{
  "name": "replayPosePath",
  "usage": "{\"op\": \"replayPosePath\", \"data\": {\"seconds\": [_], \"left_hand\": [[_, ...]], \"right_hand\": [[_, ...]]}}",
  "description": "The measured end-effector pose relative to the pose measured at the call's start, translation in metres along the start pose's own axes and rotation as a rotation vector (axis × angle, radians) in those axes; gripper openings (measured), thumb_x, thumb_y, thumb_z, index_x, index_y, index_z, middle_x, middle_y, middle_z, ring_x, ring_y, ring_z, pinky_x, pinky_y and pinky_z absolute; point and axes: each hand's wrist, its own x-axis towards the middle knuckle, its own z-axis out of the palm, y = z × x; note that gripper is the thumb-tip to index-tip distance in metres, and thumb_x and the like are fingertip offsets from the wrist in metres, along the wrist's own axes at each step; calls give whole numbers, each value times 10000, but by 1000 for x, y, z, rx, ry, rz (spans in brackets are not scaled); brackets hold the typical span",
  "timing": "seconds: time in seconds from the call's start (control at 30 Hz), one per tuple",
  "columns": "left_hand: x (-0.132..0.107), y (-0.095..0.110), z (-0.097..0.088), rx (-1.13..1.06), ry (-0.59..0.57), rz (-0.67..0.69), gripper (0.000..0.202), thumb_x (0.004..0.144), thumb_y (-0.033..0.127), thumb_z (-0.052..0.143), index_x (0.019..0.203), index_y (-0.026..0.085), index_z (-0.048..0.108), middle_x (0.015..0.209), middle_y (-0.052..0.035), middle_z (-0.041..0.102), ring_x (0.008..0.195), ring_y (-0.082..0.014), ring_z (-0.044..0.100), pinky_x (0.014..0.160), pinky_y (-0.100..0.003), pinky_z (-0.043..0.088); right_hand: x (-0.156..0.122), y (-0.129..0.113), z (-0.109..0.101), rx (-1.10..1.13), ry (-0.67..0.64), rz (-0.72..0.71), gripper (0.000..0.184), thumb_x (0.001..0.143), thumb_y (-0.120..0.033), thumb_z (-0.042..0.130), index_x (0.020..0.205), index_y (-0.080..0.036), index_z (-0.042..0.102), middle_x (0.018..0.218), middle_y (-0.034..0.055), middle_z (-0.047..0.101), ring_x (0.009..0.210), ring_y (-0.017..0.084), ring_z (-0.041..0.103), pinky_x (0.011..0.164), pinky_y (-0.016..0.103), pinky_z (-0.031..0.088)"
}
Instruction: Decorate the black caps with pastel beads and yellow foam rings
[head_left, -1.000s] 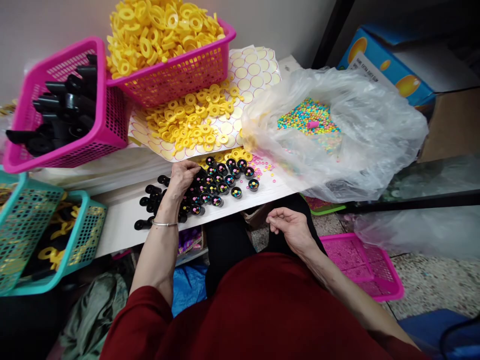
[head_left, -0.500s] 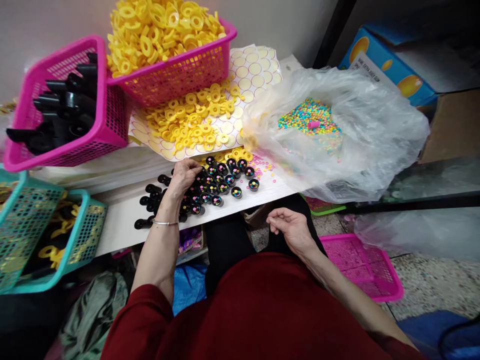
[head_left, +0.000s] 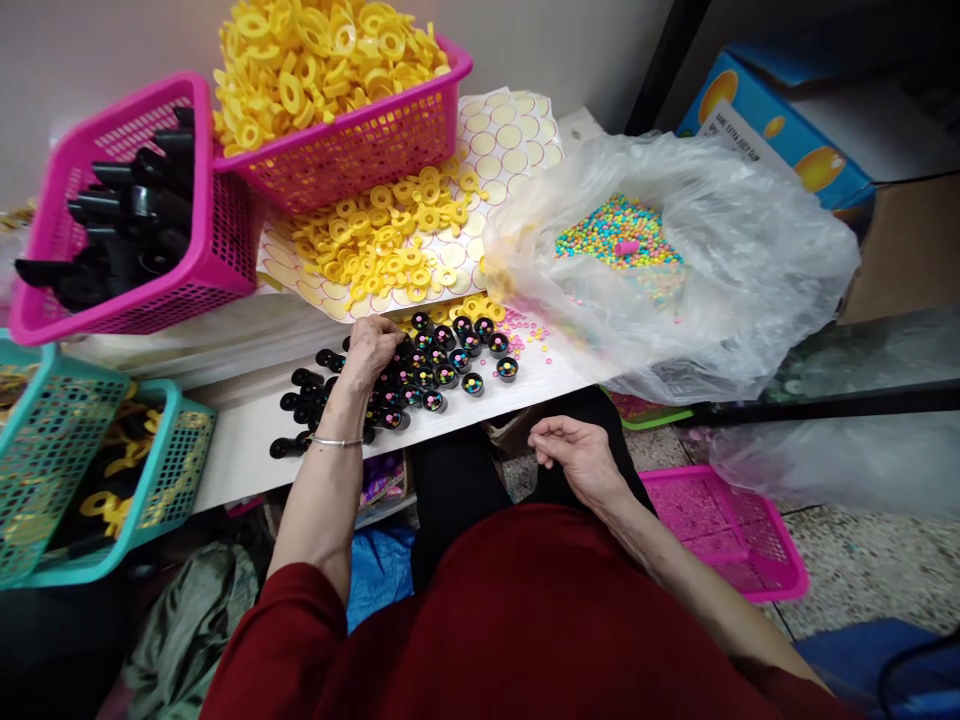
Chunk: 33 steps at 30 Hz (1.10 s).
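My left hand (head_left: pixel 367 353) lies palm down on a cluster of small black cups (head_left: pixel 442 358) filled with coloured beads, on a white board (head_left: pixel 247 430). Its fingers are curled over the cups at the cluster's left side, and whether they grip one is hidden. More black cup-and-handle pieces (head_left: pixel 300 395) lie just left of that hand. My right hand (head_left: pixel 579 457) hovers below the board's front edge, over my lap, fingers loosely curled with thumb and forefinger pinched; anything between them is too small to see.
A clear plastic bag (head_left: pixel 712 300) of pastel beads (head_left: pixel 619 230) sits right. Yellow rings (head_left: pixel 390 240) are heaped on a sticker sheet and in a pink basket (head_left: pixel 352 150). Another pink basket (head_left: pixel 217 230) holds black parts. Teal baskets (head_left: pixel 45 450) stand left; a pink tray (head_left: pixel 720 530) lies on the floor.
Almost nothing: my left hand shifted slightly on the black cups and my right hand stayed in place over my lap.
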Motion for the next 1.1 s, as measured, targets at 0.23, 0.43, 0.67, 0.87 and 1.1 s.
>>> {"op": "replayPosePath", "data": {"seconds": [0.23,0.43,0.67,0.87,1.1], "left_hand": [[-1,-7,4,-81,123,112,98,634,256,625,639,163,655,651,-5,577,695,-155,530,713,-282,434],[-36,12,-2,-152,281,417,78,733,240,624,735,173,662,758,-18,573,724,-144,538,717,-283,455],[-154,48,37,-335,-225,1034,250,867,225,544,1082,215,670,816,-40,601,750,-110,559,673,-226,476],[-177,29,54,-673,-362,729,232,842,339,601,995,217,726,760,-32,604,676,-91,572,594,-204,482],[-197,23,64,-824,-166,512,209,794,413,646,813,230,745,675,-44,594,622,-120,559,540,-268,471]], "right_hand": [[-1,-10,7,66,-77,-57,175,604,-273,787,732,-176,717,598,6,656,468,82,523,461,233,388],[-2,-17,14,83,-89,-117,156,610,-255,790,731,-184,722,604,2,662,463,81,531,463,230,394],[-8,-22,23,253,-247,97,154,583,-184,804,706,-178,712,591,-20,627,473,56,505,464,200,373],[-15,-7,25,392,-386,361,178,545,-126,823,672,-164,704,638,-17,620,569,55,515,552,191,422],[-18,7,42,506,-437,435,239,529,-214,864,599,-175,639,511,-53,494,489,47,392,495,199,360]]}}
